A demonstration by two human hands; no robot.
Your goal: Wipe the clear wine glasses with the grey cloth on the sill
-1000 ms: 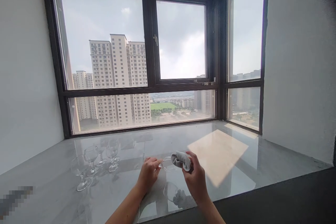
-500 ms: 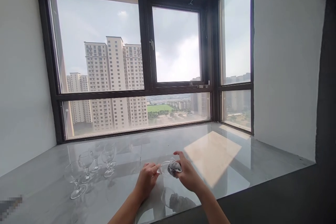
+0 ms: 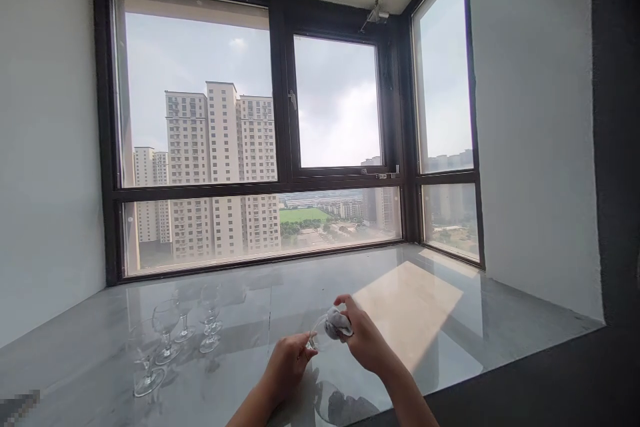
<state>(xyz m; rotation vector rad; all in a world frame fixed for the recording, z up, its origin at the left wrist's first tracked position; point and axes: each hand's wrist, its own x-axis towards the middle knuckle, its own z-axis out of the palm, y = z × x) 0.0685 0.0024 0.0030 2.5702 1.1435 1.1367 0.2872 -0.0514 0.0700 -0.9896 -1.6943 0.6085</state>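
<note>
Above the grey sill, my left hand [image 3: 289,360] has its fingers closed on the foot end of a clear stemmed glass [image 3: 313,341], which lies tilted sideways. A bunched white and grey cloth [image 3: 338,323] sits at the glass's bowl end. My right hand [image 3: 367,340] grips that cloth with thumb and fingers, its index finger bent over the top. The cloth and fingers hide much of the bowl, so I cannot tell how deep the cloth goes in.
Several clear stemmed glasses [image 3: 149,380] stand upright on the left of the glossy sill [image 3: 240,373]. Dark-framed windows [image 3: 285,187] border its back and right. A sunlit patch [image 3: 415,310] lies right of my hands. The sill's front edge [image 3: 540,353] runs along the right.
The camera view has shifted, so the window and standing glasses sit lower in the picture. Both hands still hold the glass and cloth, with the cloth turned slightly.
</note>
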